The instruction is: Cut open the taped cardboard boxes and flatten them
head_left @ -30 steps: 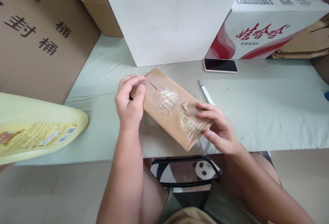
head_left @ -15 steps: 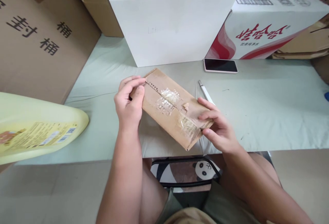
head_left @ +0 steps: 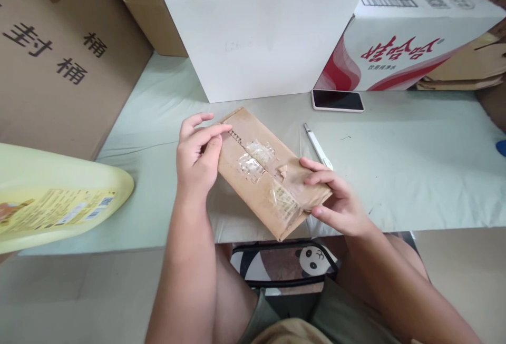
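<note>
A flat brown cardboard box (head_left: 241,170) is tilted between my hands above the table's front edge. Clear tape patches and torn spots mark its top along a central seam. My left hand (head_left: 200,151) grips the far left end, its index finger lying on the seam and the thumb at the edge. On the near right end, my right hand (head_left: 334,194) has its fingers on top and its thumb at the corner by the seam. Just beyond that hand lies a white utility knife (head_left: 317,146) on the green cloth.
A pink-edged phone (head_left: 338,100) lies before white cartons (head_left: 261,43) and a red-and-white carton (head_left: 395,54). To the left stand a yellow jug (head_left: 63,196) and a large brown carton (head_left: 59,86). A panda-print bag (head_left: 284,265) is below the table edge (head_left: 435,225).
The box has turned slightly, its near corner lower and closer to me. My left index finger has slid further along the seam. More of the knife shows beyond my right hand.
</note>
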Action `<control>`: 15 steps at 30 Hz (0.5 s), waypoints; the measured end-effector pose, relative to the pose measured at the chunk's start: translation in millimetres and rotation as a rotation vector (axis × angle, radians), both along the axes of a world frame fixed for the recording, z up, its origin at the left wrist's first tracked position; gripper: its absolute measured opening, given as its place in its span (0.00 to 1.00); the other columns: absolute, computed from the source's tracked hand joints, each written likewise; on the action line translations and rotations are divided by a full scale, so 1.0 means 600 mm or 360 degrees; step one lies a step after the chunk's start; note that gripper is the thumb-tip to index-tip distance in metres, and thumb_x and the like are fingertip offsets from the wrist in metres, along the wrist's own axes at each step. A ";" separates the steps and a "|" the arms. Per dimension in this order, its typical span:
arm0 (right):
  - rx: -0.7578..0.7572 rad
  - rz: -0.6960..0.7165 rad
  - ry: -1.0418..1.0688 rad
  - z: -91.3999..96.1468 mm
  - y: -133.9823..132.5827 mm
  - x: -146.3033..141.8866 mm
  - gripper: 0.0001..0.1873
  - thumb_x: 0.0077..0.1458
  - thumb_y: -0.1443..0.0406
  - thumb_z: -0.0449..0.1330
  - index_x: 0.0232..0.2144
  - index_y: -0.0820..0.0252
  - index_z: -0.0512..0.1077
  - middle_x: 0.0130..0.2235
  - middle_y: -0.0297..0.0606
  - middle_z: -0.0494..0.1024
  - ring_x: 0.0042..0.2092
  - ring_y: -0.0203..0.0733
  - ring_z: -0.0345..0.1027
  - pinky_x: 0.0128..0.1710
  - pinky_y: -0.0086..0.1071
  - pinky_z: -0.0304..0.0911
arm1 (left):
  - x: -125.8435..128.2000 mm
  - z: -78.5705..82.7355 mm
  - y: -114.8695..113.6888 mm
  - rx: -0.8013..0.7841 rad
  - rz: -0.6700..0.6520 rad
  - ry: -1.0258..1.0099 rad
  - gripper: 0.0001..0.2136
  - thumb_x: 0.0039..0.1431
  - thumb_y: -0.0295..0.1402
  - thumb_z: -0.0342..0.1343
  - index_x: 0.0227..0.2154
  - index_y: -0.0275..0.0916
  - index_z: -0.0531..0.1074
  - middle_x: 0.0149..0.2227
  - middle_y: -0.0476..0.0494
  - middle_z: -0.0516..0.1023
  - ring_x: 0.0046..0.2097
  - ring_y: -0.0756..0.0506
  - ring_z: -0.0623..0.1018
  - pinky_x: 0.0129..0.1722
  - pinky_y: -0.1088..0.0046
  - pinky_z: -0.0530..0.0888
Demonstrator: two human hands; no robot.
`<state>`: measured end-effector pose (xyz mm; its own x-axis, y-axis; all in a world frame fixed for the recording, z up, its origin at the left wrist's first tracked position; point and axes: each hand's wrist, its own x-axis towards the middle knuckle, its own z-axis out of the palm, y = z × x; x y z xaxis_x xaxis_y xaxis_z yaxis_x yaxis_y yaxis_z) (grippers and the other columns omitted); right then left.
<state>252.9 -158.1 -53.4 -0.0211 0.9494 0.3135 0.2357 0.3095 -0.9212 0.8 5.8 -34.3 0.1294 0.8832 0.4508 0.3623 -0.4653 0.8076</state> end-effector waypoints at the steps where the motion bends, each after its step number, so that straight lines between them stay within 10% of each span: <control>1: 0.0002 0.0015 -0.0002 0.000 -0.001 0.000 0.20 0.58 0.53 0.72 0.50 0.50 0.77 0.67 0.47 0.76 0.67 0.57 0.72 0.64 0.53 0.72 | -0.001 0.001 0.000 -0.0016 -0.0021 0.0003 0.13 0.64 0.29 0.56 0.39 0.49 0.87 0.57 0.44 0.78 0.62 0.37 0.76 0.63 0.54 0.77; 15: -0.0185 -0.0012 0.0387 -0.027 0.000 -0.010 0.29 0.69 0.41 0.54 0.65 0.43 0.69 0.72 0.41 0.69 0.71 0.53 0.66 0.68 0.53 0.67 | -0.007 0.001 -0.001 -0.0081 0.0007 -0.0075 0.14 0.58 0.28 0.57 0.36 0.50 0.87 0.56 0.44 0.79 0.63 0.35 0.75 0.66 0.53 0.75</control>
